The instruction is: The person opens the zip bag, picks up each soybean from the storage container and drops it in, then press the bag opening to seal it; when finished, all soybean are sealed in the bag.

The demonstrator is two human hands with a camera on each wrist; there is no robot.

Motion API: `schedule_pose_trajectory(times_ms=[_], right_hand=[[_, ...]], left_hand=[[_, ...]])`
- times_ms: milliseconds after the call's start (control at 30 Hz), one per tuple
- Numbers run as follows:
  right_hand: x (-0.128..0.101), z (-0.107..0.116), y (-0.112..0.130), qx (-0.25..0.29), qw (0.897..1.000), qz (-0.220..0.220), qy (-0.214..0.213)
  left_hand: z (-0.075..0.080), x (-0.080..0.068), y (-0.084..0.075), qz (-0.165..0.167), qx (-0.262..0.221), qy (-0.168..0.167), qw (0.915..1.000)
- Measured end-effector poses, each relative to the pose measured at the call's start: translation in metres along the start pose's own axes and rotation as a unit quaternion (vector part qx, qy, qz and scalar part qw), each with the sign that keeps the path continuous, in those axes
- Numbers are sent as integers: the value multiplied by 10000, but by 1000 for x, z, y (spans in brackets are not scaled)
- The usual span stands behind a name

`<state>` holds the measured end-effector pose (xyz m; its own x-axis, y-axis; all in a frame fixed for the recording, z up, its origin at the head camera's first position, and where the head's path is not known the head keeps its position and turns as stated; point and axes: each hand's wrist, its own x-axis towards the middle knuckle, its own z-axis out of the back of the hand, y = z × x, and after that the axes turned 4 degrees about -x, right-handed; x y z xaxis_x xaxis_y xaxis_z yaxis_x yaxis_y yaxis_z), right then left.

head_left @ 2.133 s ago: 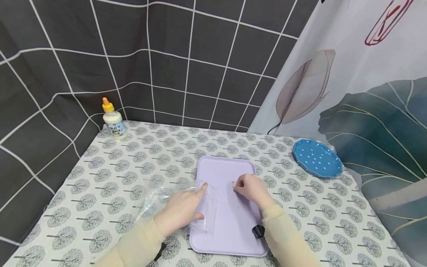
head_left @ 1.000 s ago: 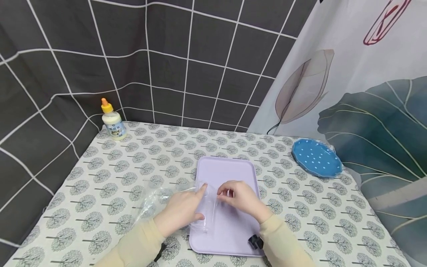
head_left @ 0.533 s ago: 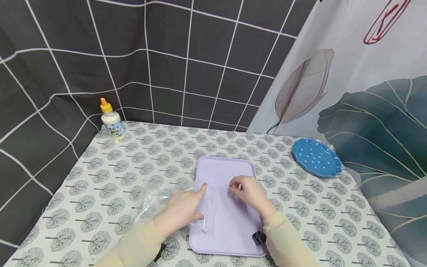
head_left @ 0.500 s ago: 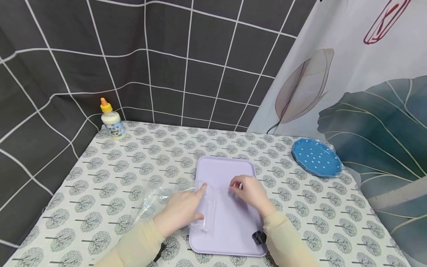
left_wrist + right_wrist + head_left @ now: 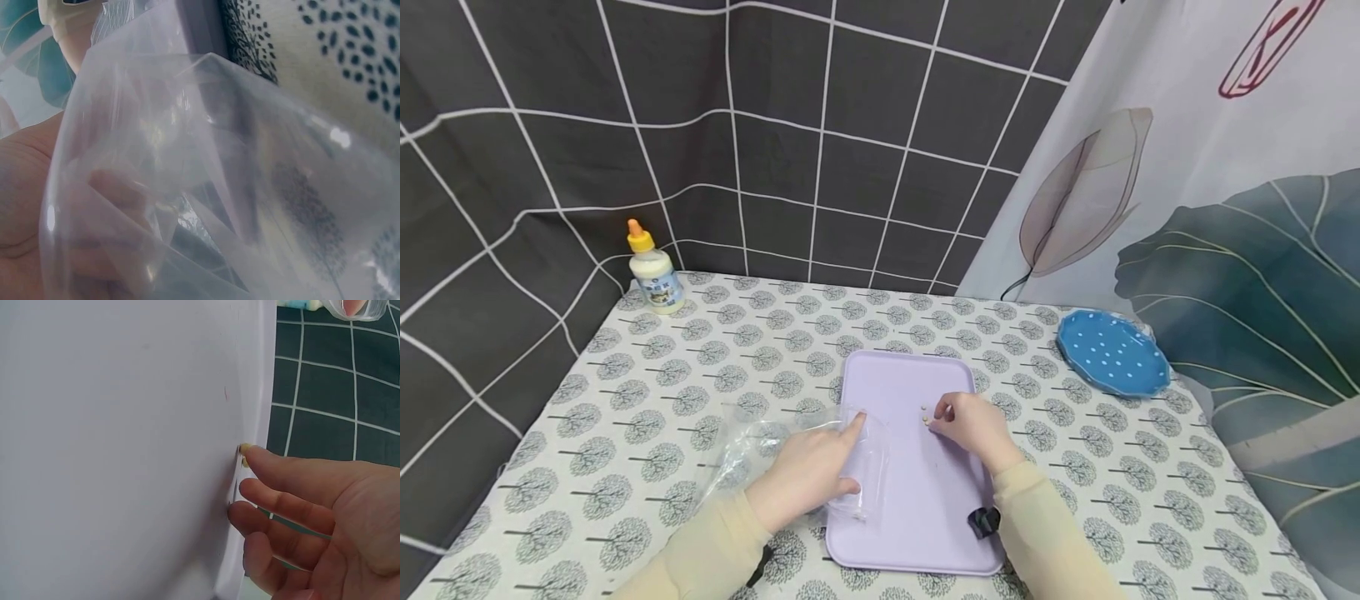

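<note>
My left hand holds a clear plastic bag over the left side of the lilac tray; index finger and thumb are spread apart. In the left wrist view, the bag film covers part of that hand's fingers. My right hand is low over the tray, fingers bent, beside small beige bean-like bits. In the right wrist view, the thumb tip is at the yellowish bits, and a gap shows between thumb and nearest finger. Whether it touches a bit I cannot tell.
A white glue-like bottle with a yellow-orange cap stands at the back left. A blue dotted plate lies at the back right. A black piece is by the right sleeve. The table cloth has a tree print.
My right hand moved left to the bag's edge, then back right to the beige bits, which show again beside its fingertips. My left hand and the bag have stayed in place.
</note>
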<state>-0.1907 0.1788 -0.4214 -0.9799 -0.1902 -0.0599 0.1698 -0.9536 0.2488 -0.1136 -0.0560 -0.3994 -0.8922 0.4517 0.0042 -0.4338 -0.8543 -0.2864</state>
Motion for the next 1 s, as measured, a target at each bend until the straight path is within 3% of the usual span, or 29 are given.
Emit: schedule_pose_trajectory(times_ms=[567, 1000], right_hand=[[6, -3, 10, -254, 9994, 182, 112], [-4, 2, 10, -42, 9995, 261, -195]], left_hand=[[-1, 0, -1, -9, 56, -63, 10000], [-2, 1, -1, 7, 63, -25, 10000]])
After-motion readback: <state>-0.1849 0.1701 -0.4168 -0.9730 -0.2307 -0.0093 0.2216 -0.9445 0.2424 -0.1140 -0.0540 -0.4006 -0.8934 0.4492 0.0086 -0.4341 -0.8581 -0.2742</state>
